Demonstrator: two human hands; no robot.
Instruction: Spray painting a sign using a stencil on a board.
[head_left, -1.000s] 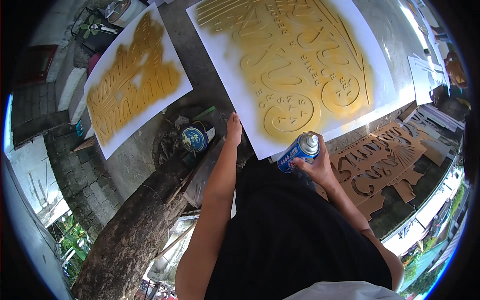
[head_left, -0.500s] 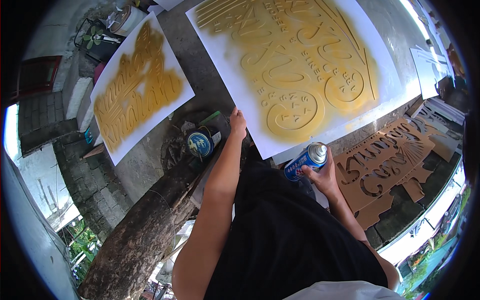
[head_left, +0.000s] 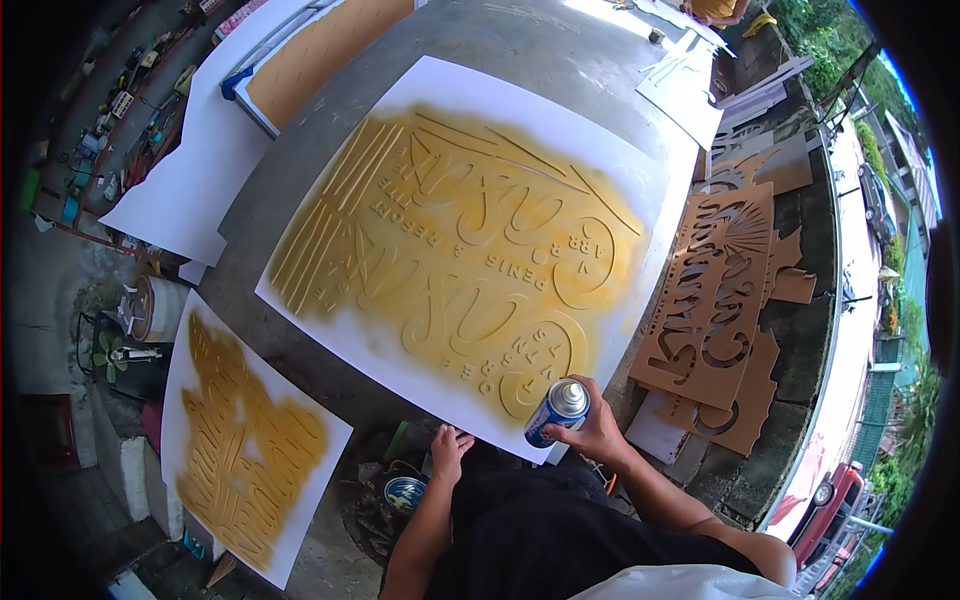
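Observation:
My right hand (head_left: 594, 428) is wrapped round a blue spray can (head_left: 553, 414) with a silver top, held upright over the near corner of a large white sheet (head_left: 470, 255). Yellow-gold paint covers most of that sheet, and cut-out letters and scrolls lie in relief on it. At the sheet's near edge, my left hand (head_left: 451, 450) has its fingers bent over the rim and appears to grip it. A smaller white sheet (head_left: 250, 440) with gold-sprayed lettering stands at the lower left, apart from both hands.
Brown cardboard stencils (head_left: 715, 290) with cut-out lettering lie along the right wall. A paint can (head_left: 403, 490) sits beside my left forearm. A framed board (head_left: 325, 55) and white sheeting (head_left: 190, 180) are at the far left. Another person (head_left: 715, 10) is partly visible at the far edge.
My view has swung up and to the right, showing the whole large sheet and more surroundings. The right hand still holds the spray can; the left remains at the sheet's edge.

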